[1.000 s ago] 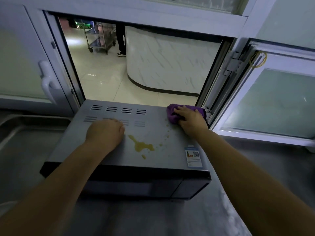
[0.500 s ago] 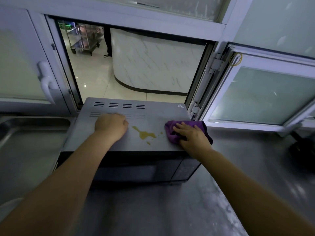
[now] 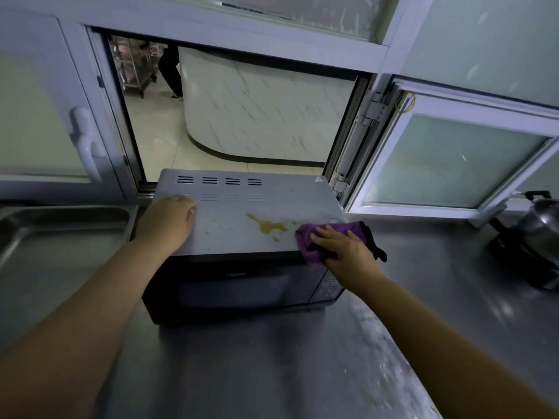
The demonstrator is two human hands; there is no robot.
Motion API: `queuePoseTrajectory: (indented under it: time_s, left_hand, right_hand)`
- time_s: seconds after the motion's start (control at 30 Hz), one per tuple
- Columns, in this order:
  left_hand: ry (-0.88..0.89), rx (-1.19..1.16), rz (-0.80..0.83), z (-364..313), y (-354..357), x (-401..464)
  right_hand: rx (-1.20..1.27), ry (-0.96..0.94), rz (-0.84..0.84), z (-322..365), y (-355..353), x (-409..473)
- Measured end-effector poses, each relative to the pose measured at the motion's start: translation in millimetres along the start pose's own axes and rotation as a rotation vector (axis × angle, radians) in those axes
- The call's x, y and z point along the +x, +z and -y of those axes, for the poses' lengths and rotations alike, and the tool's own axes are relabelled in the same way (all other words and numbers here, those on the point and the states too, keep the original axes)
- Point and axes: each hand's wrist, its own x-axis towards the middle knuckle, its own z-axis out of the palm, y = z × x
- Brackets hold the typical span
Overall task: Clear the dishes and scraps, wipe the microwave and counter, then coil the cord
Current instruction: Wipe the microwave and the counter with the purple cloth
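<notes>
While the left hand sits flat on top of the Haier microwave, fingers together by the vent slots, the right hand presses a purple cloth onto the front right corner, fingers slightly spread over it. That yellowish sauce spill is just beyond those fingertips, unwiped. Microwave's on the steel counter, pot way off right
</notes>
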Motion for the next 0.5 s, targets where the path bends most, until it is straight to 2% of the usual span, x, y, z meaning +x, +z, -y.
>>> queuePoseTrajectory:
  time_s: [0.23,0.5]
  left_hand:
    - [-0.029,-0.057,-0.058,-2,3,-2]
    - [-0.014,0.026,-0.085,-2,14,1]
  right_hand:
    - [0.004,0.016,0.004,-10,-3,59]
    - [-0.042,-0.04,-0.016,-32,3,149]
